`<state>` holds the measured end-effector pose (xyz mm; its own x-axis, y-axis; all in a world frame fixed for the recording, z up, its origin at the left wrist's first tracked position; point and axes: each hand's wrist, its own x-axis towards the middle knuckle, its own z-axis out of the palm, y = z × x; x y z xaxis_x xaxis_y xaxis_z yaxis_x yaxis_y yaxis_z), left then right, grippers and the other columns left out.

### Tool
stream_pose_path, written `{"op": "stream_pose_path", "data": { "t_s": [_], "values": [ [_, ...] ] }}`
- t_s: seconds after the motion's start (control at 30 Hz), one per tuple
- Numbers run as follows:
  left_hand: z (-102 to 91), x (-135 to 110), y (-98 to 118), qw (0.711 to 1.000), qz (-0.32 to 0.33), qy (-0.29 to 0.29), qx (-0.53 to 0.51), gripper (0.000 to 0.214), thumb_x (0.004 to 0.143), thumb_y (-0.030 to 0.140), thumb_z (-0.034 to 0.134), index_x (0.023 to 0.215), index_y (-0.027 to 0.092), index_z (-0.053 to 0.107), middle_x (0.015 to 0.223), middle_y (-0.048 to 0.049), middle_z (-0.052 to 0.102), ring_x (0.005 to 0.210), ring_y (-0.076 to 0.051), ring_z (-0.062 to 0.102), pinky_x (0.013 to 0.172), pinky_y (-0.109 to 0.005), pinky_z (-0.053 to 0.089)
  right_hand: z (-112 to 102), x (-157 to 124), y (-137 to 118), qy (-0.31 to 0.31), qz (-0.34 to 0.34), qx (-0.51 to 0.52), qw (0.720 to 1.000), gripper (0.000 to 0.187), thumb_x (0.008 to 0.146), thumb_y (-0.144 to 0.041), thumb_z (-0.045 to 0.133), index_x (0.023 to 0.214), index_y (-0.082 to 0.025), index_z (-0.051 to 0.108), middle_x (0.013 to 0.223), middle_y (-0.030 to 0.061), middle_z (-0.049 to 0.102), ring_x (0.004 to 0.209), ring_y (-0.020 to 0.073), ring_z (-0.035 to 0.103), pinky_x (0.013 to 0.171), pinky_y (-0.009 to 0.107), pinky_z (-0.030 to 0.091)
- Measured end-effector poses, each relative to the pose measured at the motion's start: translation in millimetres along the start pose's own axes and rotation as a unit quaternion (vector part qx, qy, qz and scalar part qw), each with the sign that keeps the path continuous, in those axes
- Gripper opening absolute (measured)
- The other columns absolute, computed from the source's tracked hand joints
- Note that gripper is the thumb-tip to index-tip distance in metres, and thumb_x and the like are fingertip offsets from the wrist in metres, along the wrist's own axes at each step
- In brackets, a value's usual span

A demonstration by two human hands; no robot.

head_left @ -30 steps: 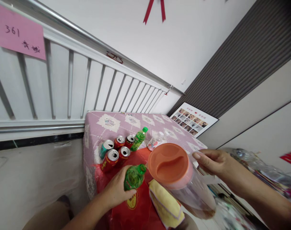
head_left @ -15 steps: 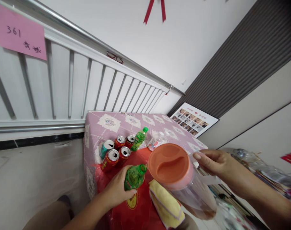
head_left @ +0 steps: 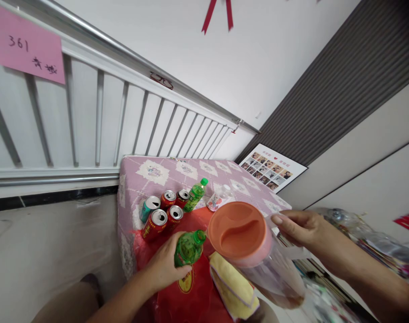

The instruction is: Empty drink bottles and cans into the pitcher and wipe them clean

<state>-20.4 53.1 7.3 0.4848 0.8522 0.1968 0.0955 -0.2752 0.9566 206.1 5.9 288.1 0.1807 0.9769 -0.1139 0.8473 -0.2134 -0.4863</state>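
Observation:
My left hand (head_left: pixel 169 264) is closed round a green plastic bottle (head_left: pixel 188 249), which has no cap on and leans a little to the right. In my right hand (head_left: pixel 298 229) is the handle of a clear pitcher (head_left: pixel 274 280) with an orange lid (head_left: pixel 238 229). The pitcher is tipped to the left, its lid edge beside the bottle's mouth. Some brown liquid shows low in the pitcher; whether any is flowing I cannot tell. Under both lie a red bag (head_left: pixel 187 298) and a folded yellow cloth (head_left: pixel 233 285).
Several opened drink cans (head_left: pixel 159 220) stand together at the table's left edge. Behind them are a capped green bottle (head_left: pixel 195 194) and a clear labelled bottle (head_left: pixel 220 197). A patterned cloth covers the table (head_left: pixel 170 168), which meets a white radiator (head_left: pixel 86 107). A photo board (head_left: pixel 271 168) leans at the back.

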Motion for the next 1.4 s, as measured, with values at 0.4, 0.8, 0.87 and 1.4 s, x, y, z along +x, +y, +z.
{"op": "stream_pose_path", "data": {
  "t_s": [0.4,0.8,0.87,1.4],
  "values": [
    [1.0,0.4,-3.6,1.000,0.014,0.005,-0.001,0.074,0.065,0.016,0.068,0.133,0.022,0.039,0.131,-0.0100,0.056,0.119,-0.026,0.055,0.105,-0.041,0.041,0.7,-0.3,-1.9,0.003,-0.001,-0.011,1.000,0.059,0.072,-0.075,0.055,0.056,-0.022,0.037,0.053,-0.0066,0.032,0.053,0.0103,0.025,0.051,0.026,0.019],
    [-0.2,0.1,-2.1,1.000,0.011,0.006,-0.002,0.073,0.065,0.015,0.068,0.132,0.022,0.039,0.130,-0.0096,0.057,0.119,-0.026,0.055,0.105,-0.041,0.041,-0.6,0.1,0.6,-0.008,-0.009,-0.007,1.000,0.057,0.075,-0.073,0.054,0.057,-0.021,0.039,0.053,-0.0062,0.033,0.053,0.0102,0.025,0.050,0.026,0.021],
    [0.0,-0.1,-1.6,1.000,0.011,0.007,-0.003,0.073,0.065,0.015,0.068,0.132,0.022,0.039,0.130,-0.0096,0.057,0.118,-0.026,0.055,0.105,-0.041,0.042,-0.3,0.2,0.0,-0.006,-0.008,-0.009,1.000,0.057,0.074,-0.073,0.056,0.057,-0.021,0.039,0.053,-0.0063,0.033,0.053,0.0102,0.026,0.050,0.026,0.021],
    [0.8,-0.1,-0.4,1.000,0.005,0.006,0.002,0.075,0.065,0.015,0.069,0.133,0.021,0.040,0.132,-0.0104,0.057,0.120,-0.026,0.055,0.106,-0.041,0.042,2.2,0.1,-3.3,0.002,-0.016,-0.001,1.000,0.058,0.072,-0.075,0.057,0.054,-0.022,0.039,0.052,-0.0051,0.032,0.052,0.0108,0.025,0.047,0.026,0.022]
  ]
}}
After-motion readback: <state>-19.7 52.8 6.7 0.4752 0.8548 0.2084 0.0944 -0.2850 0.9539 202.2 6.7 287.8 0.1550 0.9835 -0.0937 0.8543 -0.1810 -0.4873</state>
